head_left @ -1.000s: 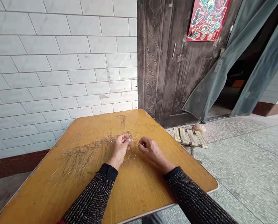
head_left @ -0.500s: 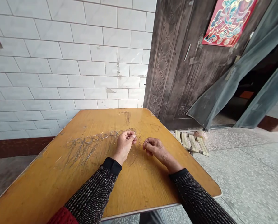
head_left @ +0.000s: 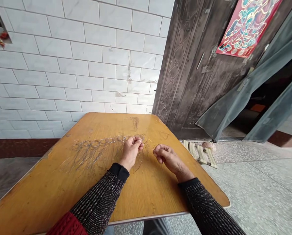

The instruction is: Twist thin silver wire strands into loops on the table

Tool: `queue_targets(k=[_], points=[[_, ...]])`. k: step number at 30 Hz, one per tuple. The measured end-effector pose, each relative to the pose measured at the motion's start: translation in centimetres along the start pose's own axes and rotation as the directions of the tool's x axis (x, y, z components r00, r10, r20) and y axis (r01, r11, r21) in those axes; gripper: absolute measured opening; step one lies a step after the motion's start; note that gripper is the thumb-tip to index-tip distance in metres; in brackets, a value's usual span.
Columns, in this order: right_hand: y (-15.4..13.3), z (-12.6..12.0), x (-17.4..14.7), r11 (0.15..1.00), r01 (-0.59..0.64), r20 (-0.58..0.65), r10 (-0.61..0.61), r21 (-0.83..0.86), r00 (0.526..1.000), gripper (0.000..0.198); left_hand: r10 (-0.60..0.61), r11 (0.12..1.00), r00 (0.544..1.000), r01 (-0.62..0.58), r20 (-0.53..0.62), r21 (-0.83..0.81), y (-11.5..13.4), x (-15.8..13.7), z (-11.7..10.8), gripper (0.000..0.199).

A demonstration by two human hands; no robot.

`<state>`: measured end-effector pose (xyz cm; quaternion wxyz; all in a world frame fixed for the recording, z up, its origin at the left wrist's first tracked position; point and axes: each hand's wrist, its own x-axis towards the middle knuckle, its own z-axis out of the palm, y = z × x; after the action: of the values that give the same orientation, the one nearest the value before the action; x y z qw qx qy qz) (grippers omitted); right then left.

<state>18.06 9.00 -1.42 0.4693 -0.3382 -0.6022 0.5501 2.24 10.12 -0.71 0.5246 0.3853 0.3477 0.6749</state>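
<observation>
A row of linked thin wire loops (head_left: 94, 143) lies across the middle of the wooden table, with many loose wire ends trailing toward me. My left hand (head_left: 131, 150) is closed in a pinch on the right end of this looped wire. To its right, my right hand (head_left: 167, 157) hovers over the table, thumb and fingers pinched together. A faint strand of wire shows at its fingertips; its course between the hands is too thin to follow. One curved wire end (head_left: 138, 165) hangs below my left hand.
The orange wooden table (head_left: 136, 195) stands against a white tiled wall (head_left: 92, 70). Several loose wires (head_left: 135, 121) lie near its far edge, and a bent wire (head_left: 163, 133) lies to the right. A low webbing-strap stool (head_left: 200, 152) stands on the floor beside a dark door (head_left: 182, 71).
My right hand has shifted slightly right, away from my left hand. The left hand keeps its pinch on the wire. The camera view has tilted and moved a little.
</observation>
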Motion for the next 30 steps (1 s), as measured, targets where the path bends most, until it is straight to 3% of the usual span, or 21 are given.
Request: queue_targets(k=[3, 10, 13, 17, 19, 22, 25, 30], points=[[0.1, -0.5, 0.2, 1.0, 0.016, -0.037, -0.016, 0.008, 0.999, 0.019, 0.034, 0.999, 0.999, -0.034, -0.014, 0.005, 0.2, -0.1, -0.1, 0.012], [0.2, -0.2, 0.2, 0.984, -0.027, -0.062, 0.016, -0.179, 0.998, 0.021, 0.008, 0.996, 0.999, -0.011, -0.042, -0.085, 0.4, 0.0, -0.2, 0.012], [0.3, 0.2, 0.0, 0.978, -0.057, -0.027, 0.053, -0.202, 0.998, 0.019, -0.043, 0.983, 0.997, 0.031, -0.059, -0.182, 0.5, 0.2, -0.3, 0.012], [0.1, 0.5, -0.3, 0.947, -0.164, 0.069, 0.19, -0.275, 0.979, 0.016, -0.102, 0.942, 0.99, 0.063, -0.102, -0.331, 1.1, 0.8, -0.7, 0.015], [0.0, 0.4, -0.3, 0.943, -0.163, 0.074, 0.192, -0.289, 0.979, 0.015, -0.121, 0.917, 0.985, 0.063, -0.122, -0.395, 1.4, 1.2, -1.1, 0.018], [-0.1, -0.1, 0.0, 0.952, -0.133, -0.078, 0.116, -0.276, 0.99, 0.014, -0.155, 0.884, 0.981, 0.084, -0.119, -0.461, 1.9, 1.4, -1.5, 0.02], [-0.3, -1.0, 0.5, 0.953, -0.143, -0.243, 0.077, -0.268, 0.967, 0.015, -0.184, 0.867, 0.98, 0.128, -0.071, -0.481, 2.6, 1.1, -1.6, 0.019], [-1.1, -2.6, -0.1, 0.958, -0.166, -0.306, 0.09, -0.234, 0.948, 0.014, -0.158, 0.877, 0.987, 0.156, 0.034, -0.454, 4.6, 0.2, -2.2, 0.016]])
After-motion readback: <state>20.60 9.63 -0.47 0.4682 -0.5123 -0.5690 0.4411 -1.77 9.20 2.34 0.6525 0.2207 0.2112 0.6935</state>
